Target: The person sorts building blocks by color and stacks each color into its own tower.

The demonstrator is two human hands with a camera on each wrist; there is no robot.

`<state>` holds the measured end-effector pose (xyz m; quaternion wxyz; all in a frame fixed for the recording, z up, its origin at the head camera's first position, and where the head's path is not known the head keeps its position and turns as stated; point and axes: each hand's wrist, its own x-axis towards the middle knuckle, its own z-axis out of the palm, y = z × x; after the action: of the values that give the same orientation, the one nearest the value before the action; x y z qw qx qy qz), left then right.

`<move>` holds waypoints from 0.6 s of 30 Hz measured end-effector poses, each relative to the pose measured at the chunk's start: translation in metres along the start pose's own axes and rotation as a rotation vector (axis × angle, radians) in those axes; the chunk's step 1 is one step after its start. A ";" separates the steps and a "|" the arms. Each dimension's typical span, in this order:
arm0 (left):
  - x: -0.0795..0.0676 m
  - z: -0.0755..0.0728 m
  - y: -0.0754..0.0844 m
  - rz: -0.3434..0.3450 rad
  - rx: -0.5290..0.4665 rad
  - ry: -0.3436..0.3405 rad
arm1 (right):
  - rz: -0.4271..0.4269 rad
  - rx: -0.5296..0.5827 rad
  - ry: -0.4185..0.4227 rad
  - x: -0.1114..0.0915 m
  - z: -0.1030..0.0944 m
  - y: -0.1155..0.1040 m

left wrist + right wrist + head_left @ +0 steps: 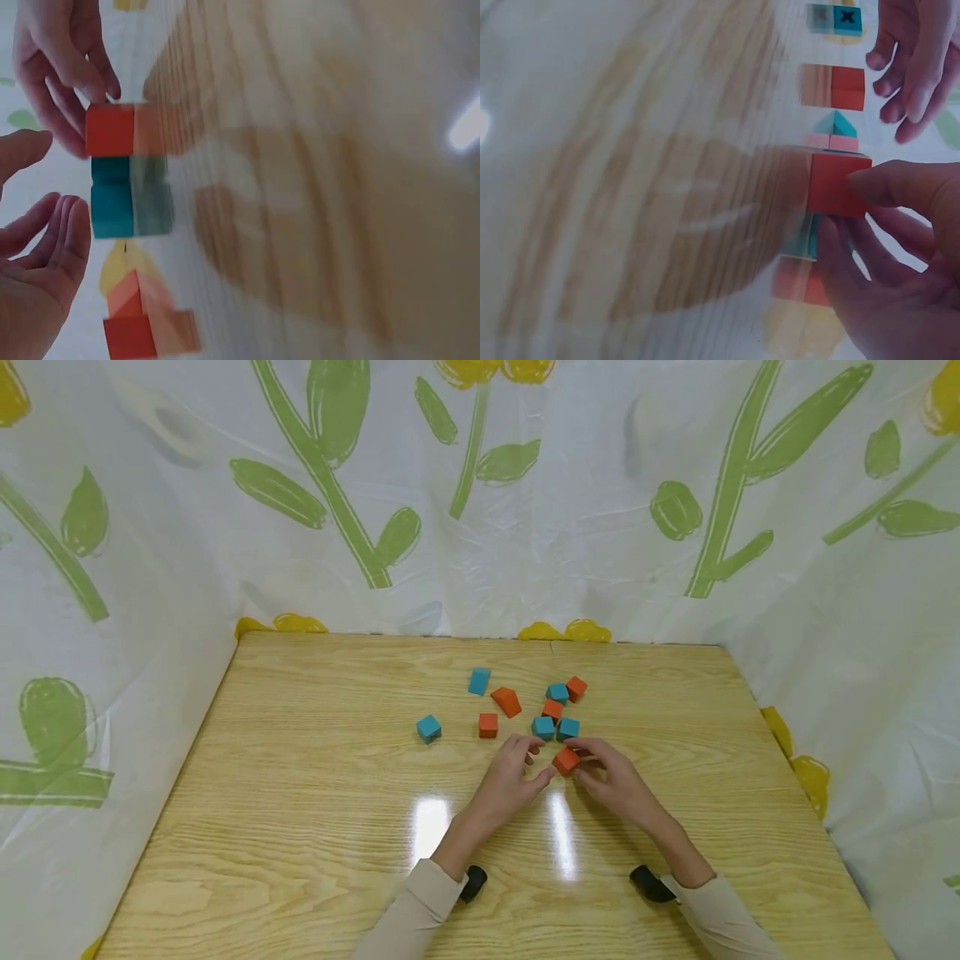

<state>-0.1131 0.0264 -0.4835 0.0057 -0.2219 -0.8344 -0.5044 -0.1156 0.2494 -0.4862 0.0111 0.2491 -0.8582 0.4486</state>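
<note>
A red cube point(566, 761) sits on the table between the two hands. My right hand point(617, 783) pinches it from the right; in the right wrist view the thumb point(877, 182) lies against the face of the red cube point(838, 184), fingers curled beside it. To the left is my left hand point(510, 783), fingers loosely bent with nothing between them. The left wrist view shows its thumb point(26, 150) apart from the cube. Just beyond the hands are two blue blocks point(543, 727) point(567, 729), with another red cube point(552, 710) behind them.
Farther back stand a blue block point(557, 693) and a red cube point(576, 688). Leftward lie a red cube point(488, 725), a red angled block point(506, 701), a blue block point(478, 681) and a blue cube point(429, 728). A flowered curtain point(570, 552) borders the wooden table point(300, 793).
</note>
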 end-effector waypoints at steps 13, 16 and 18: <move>0.006 0.015 0.009 -0.077 -0.001 -0.108 | 0.046 0.000 -0.043 0.002 0.002 0.000; 0.005 0.014 0.008 -0.083 0.015 -0.096 | 0.048 0.033 -0.058 0.003 0.003 0.000; 0.005 0.013 0.008 -0.093 0.015 -0.088 | 0.051 0.059 -0.067 0.004 0.003 0.000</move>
<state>-0.1115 0.0422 -0.4816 -0.0528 -0.2046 -0.8470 -0.4878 -0.1180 0.2451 -0.4869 -0.0366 0.2421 -0.8505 0.4654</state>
